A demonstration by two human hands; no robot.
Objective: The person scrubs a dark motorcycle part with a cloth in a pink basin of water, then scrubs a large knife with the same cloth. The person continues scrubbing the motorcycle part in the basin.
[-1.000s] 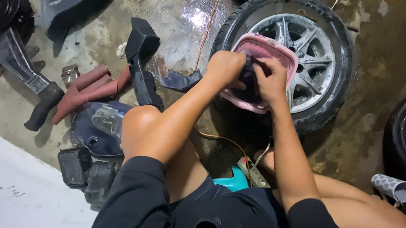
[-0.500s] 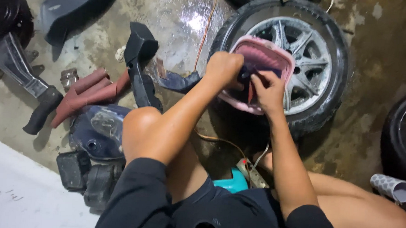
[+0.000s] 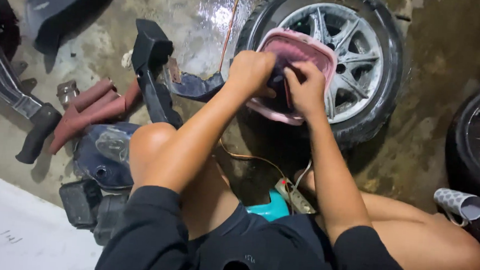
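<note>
Squatting over the grey spoked car wheel [image 3: 358, 64] lying flat on wet concrete, the person steadies a pink square plastic basin [image 3: 299, 45] on it, left hand [image 3: 252, 72] and right hand [image 3: 306, 88] both closed on something dark inside.

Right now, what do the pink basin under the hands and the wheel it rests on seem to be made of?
The pink basin looks like moulded plastic: uniform matte colour, thin rounded rim. The wheel seems to be cast metal, probably alloy, with dull grey, grimy spokes, ringed by a black rubber tyre. The left hand and right hand grip something dark inside the basin; its material cannot be told.
</note>
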